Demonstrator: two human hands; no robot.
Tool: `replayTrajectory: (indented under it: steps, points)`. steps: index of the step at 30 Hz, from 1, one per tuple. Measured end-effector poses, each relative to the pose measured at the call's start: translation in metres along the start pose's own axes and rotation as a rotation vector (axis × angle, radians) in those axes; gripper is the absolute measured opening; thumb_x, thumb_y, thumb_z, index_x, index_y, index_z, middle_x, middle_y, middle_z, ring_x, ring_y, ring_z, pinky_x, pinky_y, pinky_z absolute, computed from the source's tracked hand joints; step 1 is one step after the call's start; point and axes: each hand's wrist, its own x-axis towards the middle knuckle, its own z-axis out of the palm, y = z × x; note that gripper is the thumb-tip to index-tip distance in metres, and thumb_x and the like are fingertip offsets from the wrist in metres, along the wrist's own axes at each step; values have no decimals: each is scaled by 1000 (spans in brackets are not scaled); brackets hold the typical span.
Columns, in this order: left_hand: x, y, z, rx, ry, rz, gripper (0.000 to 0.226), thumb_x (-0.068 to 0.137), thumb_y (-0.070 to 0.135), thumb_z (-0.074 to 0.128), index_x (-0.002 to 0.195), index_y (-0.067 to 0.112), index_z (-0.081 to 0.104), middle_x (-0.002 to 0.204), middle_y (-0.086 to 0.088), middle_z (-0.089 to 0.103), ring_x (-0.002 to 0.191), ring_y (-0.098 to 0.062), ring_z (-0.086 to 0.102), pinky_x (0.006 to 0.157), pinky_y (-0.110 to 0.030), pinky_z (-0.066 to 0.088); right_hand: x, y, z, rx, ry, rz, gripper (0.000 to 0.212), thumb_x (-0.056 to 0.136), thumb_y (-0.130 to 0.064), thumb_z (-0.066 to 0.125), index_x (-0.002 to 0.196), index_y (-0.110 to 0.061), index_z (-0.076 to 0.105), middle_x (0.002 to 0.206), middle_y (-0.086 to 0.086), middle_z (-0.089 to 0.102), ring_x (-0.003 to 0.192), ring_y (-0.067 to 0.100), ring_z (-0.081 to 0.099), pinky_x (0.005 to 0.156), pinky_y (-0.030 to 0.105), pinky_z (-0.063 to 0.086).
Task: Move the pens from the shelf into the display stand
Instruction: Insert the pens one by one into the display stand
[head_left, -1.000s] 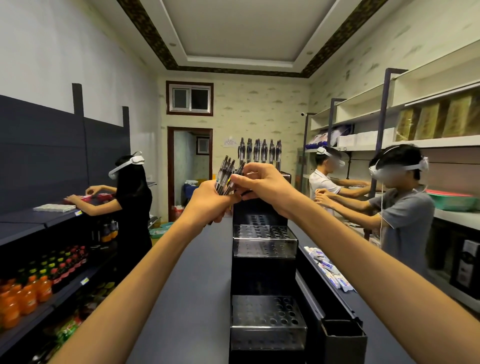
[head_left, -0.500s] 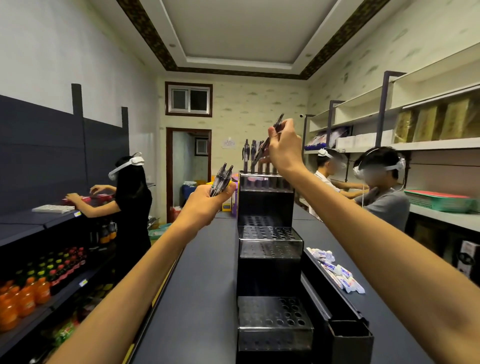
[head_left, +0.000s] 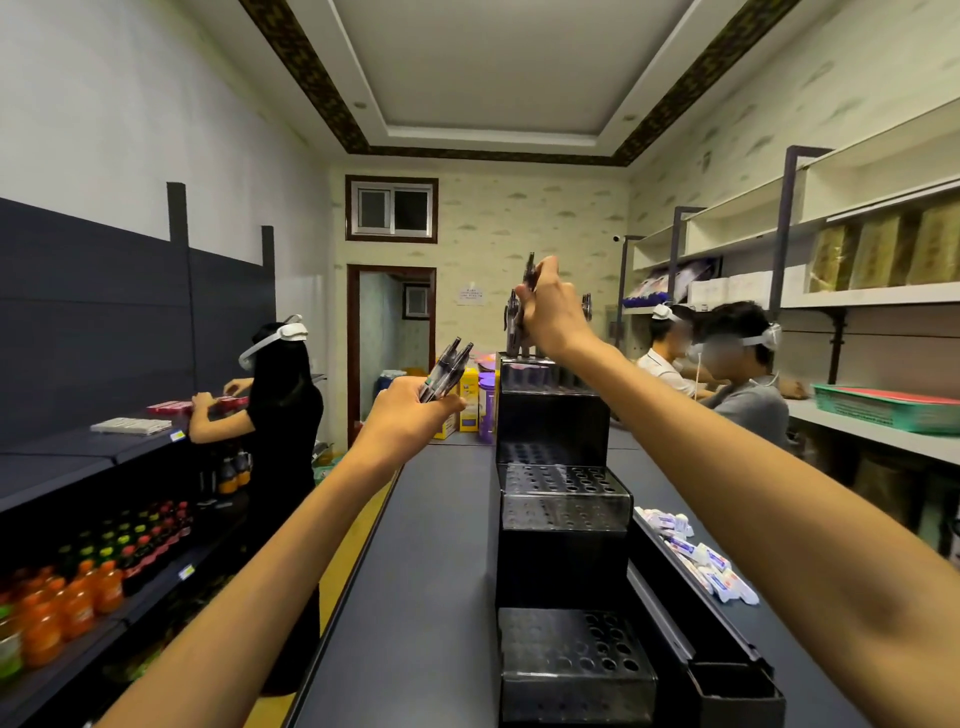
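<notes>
A black stepped display stand (head_left: 563, 512) with rows of round holes stands on the grey shelf top (head_left: 415, 597) ahead of me. My left hand (head_left: 410, 415) grips a bundle of dark pens (head_left: 448, 368), held left of the stand at its upper tier's height. My right hand (head_left: 550, 312) pinches a single pen (head_left: 530, 270) nearly upright above the stand's top tier. Other pens (head_left: 511, 322) stand in the top tier, partly hidden behind my right hand. The lower tiers' holes hold nothing.
Small white packets (head_left: 706, 566) lie on the shelf top right of the stand, beside a black tray (head_left: 727, 675). Boxes (head_left: 470, 400) stand at the far end. A person works at the left drinks shelf (head_left: 93, 597); two people work at the right shelves.
My right hand took one pen from the bundle in my left hand, lifted it up and right, and now holds it more upright over the top tier. My left hand stayed about level.
</notes>
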Motion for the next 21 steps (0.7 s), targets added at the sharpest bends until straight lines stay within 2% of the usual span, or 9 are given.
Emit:
replayTrajectory:
  steps: [3,6,8,10,16,21]
  points:
    - [0,-1,-3,4,-4,2,27,92,37,70,76,17,60,69,-9,64,60,-17,55,57,-35,45,2,3,6,-68,-25,13,18,106,-18,50,115,-4,43,95,14,61,70,16,53,63,34,45]
    - [-1,-4,0,10,-3,-2,27,92,36,70,75,17,62,72,-11,66,61,-18,55,60,-36,46,5,4,8,-110,-81,59,24,103,-22,57,113,0,56,105,19,66,87,29,63,79,43,54]
    - [0,-5,1,20,-1,-5,26,91,37,70,76,17,62,70,-9,66,61,-18,56,59,-35,46,5,6,10,-152,-141,87,29,100,-26,63,108,2,66,102,19,70,94,32,67,86,40,56]
    - [-1,-7,3,15,-8,-2,25,91,37,70,77,17,63,71,-12,68,60,-17,55,56,-34,45,1,9,13,-173,-157,106,32,98,-30,66,100,2,72,96,18,73,93,31,69,87,39,57]
    - [-1,-8,8,17,-7,2,25,90,38,70,77,18,64,71,-9,67,60,-16,55,55,-32,44,-8,14,14,-241,-152,155,38,97,-37,67,96,0,76,94,18,74,93,33,70,89,43,58]
    - [0,-5,16,6,-34,-32,18,90,35,70,83,19,67,61,0,60,54,-14,49,42,-24,39,-18,12,3,-218,-198,104,25,89,-25,78,95,-1,79,92,16,76,91,29,71,88,40,58]
